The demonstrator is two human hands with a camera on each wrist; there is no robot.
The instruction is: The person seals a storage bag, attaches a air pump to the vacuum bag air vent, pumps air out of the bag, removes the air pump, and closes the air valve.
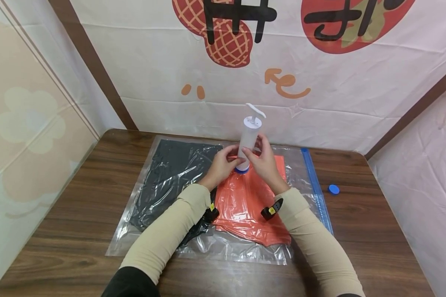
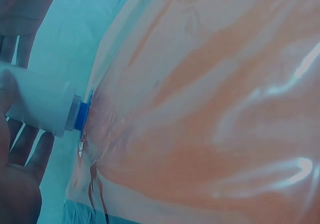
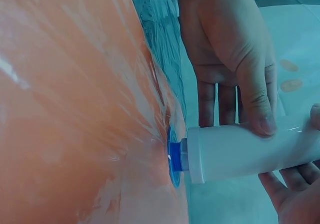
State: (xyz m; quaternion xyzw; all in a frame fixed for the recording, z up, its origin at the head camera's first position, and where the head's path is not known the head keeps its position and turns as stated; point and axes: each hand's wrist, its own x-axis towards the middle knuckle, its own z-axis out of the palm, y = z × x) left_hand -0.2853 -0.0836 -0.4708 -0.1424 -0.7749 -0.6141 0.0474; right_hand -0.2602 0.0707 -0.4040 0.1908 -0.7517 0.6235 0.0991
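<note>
A white hand pump (image 1: 250, 138) stands nearly upright on the blue valve (image 3: 174, 156) of a clear vacuum storage bag (image 1: 230, 251). Its T-shaped handle (image 1: 256, 110) sticks up above the barrel. From the left side, my left hand (image 1: 221, 164) holds the lower barrel, its thumb lying along it. My right hand (image 1: 264, 163) holds the barrel from the right, slightly higher. Inside the bag lie folded orange clothing (image 1: 250, 206) under the valve and folded black clothing (image 1: 174, 173) to the left. In the left wrist view, the pump's nozzle end meets the valve.
A blue round cap (image 1: 333, 189) lies on the wooden table (image 1: 371, 235), right of the bag. The bag's blue zip edge (image 1: 316, 187) runs along its right side. A printed cloth backdrop (image 1: 152, 66) hangs behind the table, with more cloth on both sides.
</note>
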